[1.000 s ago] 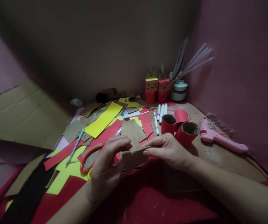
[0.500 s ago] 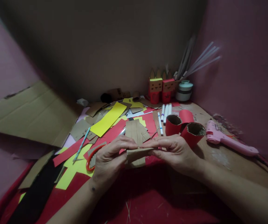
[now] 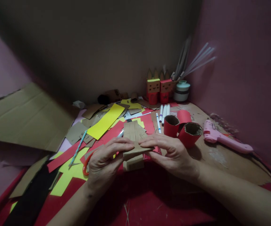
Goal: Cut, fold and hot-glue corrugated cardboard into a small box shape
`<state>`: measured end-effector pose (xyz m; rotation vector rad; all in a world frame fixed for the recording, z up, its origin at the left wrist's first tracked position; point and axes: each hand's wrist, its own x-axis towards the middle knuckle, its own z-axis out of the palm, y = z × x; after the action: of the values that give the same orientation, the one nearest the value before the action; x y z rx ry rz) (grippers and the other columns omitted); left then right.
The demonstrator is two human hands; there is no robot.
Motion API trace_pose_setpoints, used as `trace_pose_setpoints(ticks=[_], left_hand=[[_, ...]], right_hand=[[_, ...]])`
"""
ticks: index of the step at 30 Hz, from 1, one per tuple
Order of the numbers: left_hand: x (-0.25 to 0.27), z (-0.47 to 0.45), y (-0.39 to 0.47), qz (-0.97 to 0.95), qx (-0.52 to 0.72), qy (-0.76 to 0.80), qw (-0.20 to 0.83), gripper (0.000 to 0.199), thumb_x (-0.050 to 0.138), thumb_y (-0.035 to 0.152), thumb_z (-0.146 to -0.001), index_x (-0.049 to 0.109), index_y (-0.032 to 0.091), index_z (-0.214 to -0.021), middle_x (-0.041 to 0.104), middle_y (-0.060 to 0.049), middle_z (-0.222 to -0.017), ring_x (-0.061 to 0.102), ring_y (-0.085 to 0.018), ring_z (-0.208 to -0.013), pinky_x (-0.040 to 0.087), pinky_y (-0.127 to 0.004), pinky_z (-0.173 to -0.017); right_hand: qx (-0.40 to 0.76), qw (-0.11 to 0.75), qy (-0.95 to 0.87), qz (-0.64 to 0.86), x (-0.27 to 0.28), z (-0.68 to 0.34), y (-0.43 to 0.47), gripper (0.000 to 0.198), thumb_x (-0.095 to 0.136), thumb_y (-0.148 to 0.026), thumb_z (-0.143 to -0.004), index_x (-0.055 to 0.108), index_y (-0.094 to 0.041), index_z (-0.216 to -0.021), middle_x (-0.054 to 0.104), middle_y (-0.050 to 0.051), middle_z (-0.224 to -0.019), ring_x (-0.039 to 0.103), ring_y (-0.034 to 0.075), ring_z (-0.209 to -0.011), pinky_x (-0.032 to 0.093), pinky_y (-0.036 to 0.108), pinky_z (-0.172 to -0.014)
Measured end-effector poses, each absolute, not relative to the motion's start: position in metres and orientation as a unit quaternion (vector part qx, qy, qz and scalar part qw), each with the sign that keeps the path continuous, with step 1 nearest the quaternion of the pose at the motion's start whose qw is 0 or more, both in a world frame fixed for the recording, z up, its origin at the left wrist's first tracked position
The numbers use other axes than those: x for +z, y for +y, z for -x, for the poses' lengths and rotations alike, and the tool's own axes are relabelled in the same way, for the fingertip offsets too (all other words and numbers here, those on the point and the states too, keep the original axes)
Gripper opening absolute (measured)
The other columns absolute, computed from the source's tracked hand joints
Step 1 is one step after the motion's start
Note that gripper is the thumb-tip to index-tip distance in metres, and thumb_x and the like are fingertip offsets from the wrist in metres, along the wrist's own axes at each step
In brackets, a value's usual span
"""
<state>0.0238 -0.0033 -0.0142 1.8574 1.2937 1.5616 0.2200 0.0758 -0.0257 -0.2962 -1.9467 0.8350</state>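
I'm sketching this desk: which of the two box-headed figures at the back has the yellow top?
The left figure, farther from the teal-lidded jar; the right figure, beside that jar, has a red top instead.

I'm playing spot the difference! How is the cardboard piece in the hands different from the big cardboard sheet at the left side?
The cardboard piece is small, while the cardboard sheet is much bigger. The piece is held between the left hand and right hand; no hand touches the sheet. Both are brown.
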Motion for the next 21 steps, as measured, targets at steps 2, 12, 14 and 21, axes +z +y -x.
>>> trace_pose_setpoints(ticks=[2, 12, 14, 21], left_hand=[[-0.0151, -0.0209, -0.0025, -0.670, 0.558, 0.453, 0.187, 0.030, 0.064, 0.006, -0.082, 0.074, 0.031, -0.096, 0.071, 0.003, -0.099, 0.065, -0.011, -0.093, 0.051, -0.017, -0.082], [-0.0124, -0.0197, -0.0019, -0.684, 0.556, 0.433, 0.188, 0.026, 0.064, 0.006, -0.083, 0.074, 0.026, -0.096, 0.070, 0.000, -0.105, 0.065, -0.013, -0.100, 0.052, -0.018, -0.088], [-0.0124, -0.0195, -0.0010, -0.687, 0.556, 0.427, 0.194, 0.026, 0.064, 0.007, -0.083, 0.074, 0.026, -0.097, 0.070, 0.000, -0.106, 0.065, -0.013, -0.101, 0.051, -0.019, -0.089], [-0.0133, -0.0180, -0.0001, -0.692, 0.551, 0.429, 0.183, 0.028, 0.064, 0.005, -0.082, 0.074, 0.026, -0.098, 0.070, -0.001, -0.106, 0.065, -0.015, -0.102, 0.052, -0.022, -0.090]], right_hand=[[0.343, 0.487, -0.791, 0.137, -0.0264, -0.2196, 0.0765, 0.021, 0.064, -0.010, -0.080, 0.070, -0.014, -0.100, 0.074, 0.011, -0.097, 0.068, 0.020, -0.091, 0.055, 0.037, -0.084], [0.341, 0.520, -0.773, 0.127, -0.0277, -0.2168, 0.0795, 0.024, 0.072, -0.015, -0.078, 0.068, -0.015, -0.101, 0.071, 0.012, -0.103, 0.066, 0.020, -0.097, 0.054, 0.036, -0.088], [0.339, 0.522, -0.773, 0.124, -0.0279, -0.2166, 0.0797, 0.024, 0.072, -0.015, -0.078, 0.068, -0.016, -0.101, 0.071, 0.012, -0.104, 0.066, 0.019, -0.098, 0.054, 0.036, -0.089], [0.351, 0.524, -0.767, 0.119, -0.0297, -0.2166, 0.0803, 0.023, 0.072, -0.015, -0.078, 0.068, -0.016, -0.100, 0.070, 0.012, -0.105, 0.066, 0.019, -0.099, 0.053, 0.037, -0.090]])
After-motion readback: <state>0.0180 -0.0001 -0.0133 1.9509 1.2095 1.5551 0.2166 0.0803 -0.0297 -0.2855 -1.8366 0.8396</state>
